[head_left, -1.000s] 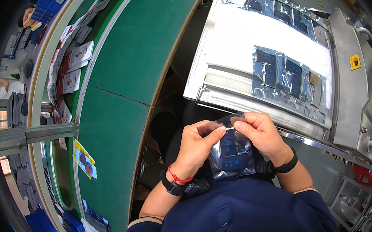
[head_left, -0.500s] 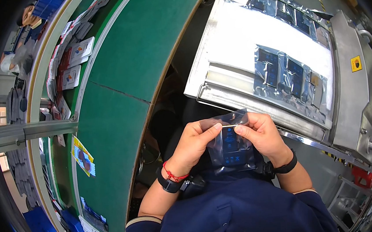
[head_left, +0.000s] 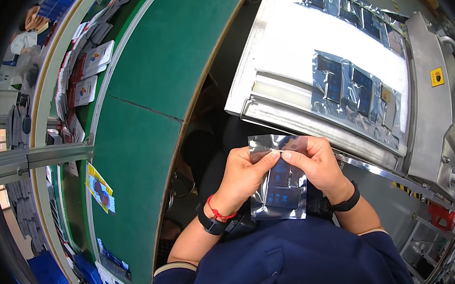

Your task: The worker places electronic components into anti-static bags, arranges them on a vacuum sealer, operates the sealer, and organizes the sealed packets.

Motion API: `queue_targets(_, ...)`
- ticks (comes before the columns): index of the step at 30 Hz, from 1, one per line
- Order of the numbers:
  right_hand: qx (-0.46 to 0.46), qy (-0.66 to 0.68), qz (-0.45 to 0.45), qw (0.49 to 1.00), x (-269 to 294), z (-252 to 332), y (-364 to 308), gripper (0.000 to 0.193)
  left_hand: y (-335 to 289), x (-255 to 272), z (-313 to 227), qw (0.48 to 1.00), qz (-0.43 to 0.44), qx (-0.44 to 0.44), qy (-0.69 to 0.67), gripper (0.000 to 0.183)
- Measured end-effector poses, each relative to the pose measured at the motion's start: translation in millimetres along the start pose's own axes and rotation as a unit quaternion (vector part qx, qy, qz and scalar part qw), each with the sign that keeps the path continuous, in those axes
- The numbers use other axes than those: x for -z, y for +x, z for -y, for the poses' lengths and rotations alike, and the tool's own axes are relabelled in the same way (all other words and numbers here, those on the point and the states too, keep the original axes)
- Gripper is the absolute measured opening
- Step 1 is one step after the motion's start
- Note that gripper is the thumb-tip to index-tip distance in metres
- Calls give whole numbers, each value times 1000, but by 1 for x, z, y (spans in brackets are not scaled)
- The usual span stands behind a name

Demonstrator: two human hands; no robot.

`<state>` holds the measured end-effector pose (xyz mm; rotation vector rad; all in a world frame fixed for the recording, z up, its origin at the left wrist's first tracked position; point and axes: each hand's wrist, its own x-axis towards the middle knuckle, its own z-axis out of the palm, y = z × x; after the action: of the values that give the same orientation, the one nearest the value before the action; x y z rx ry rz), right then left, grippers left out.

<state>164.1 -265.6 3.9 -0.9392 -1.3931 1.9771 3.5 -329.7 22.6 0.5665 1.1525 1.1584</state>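
A see-through grey antistatic bag hangs upright between my hands, in front of my body. Inside it lies a flat black battery with blue print. My left hand pinches the bag on its left side, thumb in front and fingers behind. On the other side my right hand pinches it the same way, and the two thumb tips almost meet above the battery. The fingers behind the film are partly hidden.
A steel machine with a white bed stands at the right; several bagged batteries lie on it in two rows. To the left runs a green belt table, with grey-and-white packages along its far rail. A metal crossbar juts in.
The bag has turned and shifted slightly left, and its film catches more light. My thumbs have come closer together. Both hands keep their pinch.
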Motion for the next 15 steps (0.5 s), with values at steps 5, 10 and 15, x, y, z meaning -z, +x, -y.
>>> queue_targets(5, 15, -25, -8, 1000, -1, 4, -1, 11, 2, 4, 7, 1000, -9, 6, 6, 18)
queue_targets(10, -23, -11, -1, 1000, -1, 12, 1, 16, 4, 7, 4, 999, 5, 21, -46, 30)
queue_targets(15, -19, 36, 15, 999, 4, 10, 2, 24, 4, 5, 4, 998, 21, -5, -65, 33)
